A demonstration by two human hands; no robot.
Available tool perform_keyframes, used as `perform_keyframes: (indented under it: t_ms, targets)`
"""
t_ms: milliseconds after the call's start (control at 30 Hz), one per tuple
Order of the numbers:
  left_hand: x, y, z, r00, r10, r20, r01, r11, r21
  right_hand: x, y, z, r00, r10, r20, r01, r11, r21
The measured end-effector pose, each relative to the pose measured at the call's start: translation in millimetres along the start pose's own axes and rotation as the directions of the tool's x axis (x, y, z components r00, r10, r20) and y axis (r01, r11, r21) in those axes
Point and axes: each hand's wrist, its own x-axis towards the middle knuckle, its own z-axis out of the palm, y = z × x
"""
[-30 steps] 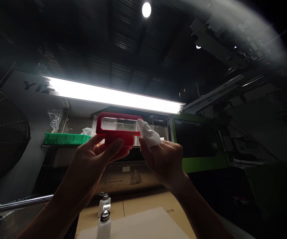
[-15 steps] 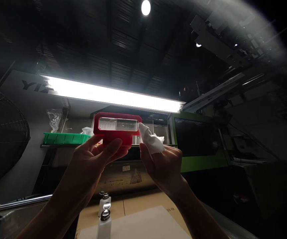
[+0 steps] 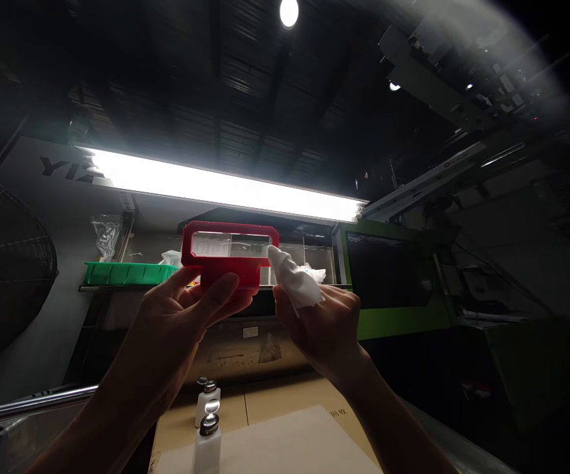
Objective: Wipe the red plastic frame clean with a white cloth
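My left hand (image 3: 193, 299) grips a red plastic part (image 3: 230, 271) by its lower block, thumb in front and fingers behind. The part's upper portion is a rectangular frame with cut corners around a see-through window, held upright below the lit tube. A white cloth (image 3: 297, 280) covers the index finger of my right hand (image 3: 322, 319), the rest of the fingers curled around it. The wrapped fingertip touches the right end of the window, at the inner edge of the frame.
A bright tube light (image 3: 226, 187) hangs behind the part. Two white bottles with metal tops (image 3: 207, 451) stand on a cardboard surface (image 3: 285, 401). A green tray (image 3: 129, 273) sits on the shelf, a large fan (image 3: 8, 263) at left, a green machine (image 3: 398, 322) at right.
The white-wrapped fingertip has moved slightly left and down, from the frame's right outer side onto the window's right end. The red part has shifted slightly left in view.
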Motion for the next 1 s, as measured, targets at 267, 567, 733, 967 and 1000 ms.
perform_keyframes:
  t_ms: [267, 567, 733, 967, 1000]
  targets:
    - [2, -1, -4.5, 1.000, 0.019, -0.014, -0.019, 0.999, 0.036, -11, 4, -2, 0.998, -0.025, 0.062, 0.026, 1.000, -0.003]
    - [0, -1, -5.6, 0.999, 0.010, -0.040, -0.007, 0.997, 0.073, -2, 4, -3, 0.999, -0.012, 0.032, 0.011, 1.000, 0.013]
    - [0, -2, -6.5, 1.000, 0.002, -0.018, 0.000, 0.997, 0.079, -5, 2, -3, 0.998, 0.001, 0.063, -0.007, 0.995, 0.100]
    - [0, -1, -4.9, 1.000, -0.001, 0.001, 0.001, 0.998, 0.069, -8, -1, -13, 0.991, 0.098, 0.088, -0.118, 0.957, 0.263]
    - [0, -1, -5.3, 1.000, -0.002, 0.004, 0.002, 0.998, 0.070, -8, -1, -13, 0.990, 0.106, 0.091, -0.127, 0.954, 0.271]
